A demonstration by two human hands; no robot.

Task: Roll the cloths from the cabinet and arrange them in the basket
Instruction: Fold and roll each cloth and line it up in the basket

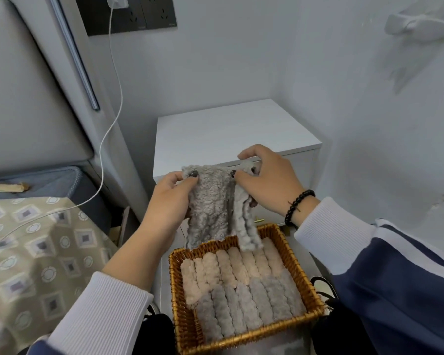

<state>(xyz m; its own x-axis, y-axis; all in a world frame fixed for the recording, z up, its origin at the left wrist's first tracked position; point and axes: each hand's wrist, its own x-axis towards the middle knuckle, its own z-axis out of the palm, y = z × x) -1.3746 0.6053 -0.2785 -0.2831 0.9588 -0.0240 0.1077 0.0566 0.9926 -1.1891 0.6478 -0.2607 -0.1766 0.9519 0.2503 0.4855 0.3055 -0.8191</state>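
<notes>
I hold the grey cloth (210,208) up by its top edge: my left hand (168,201) pinches one corner, my right hand (264,183) pinches the other. Its lower hem hangs just above the wicker basket (303,267) below both hands. Risk, as I judge it: the limp, fluffy pile could sag or fold unevenly, giving a loose roll. Ridged peach and grey rolls (231,283) already fill the woven, square-cornered basket.
</notes>
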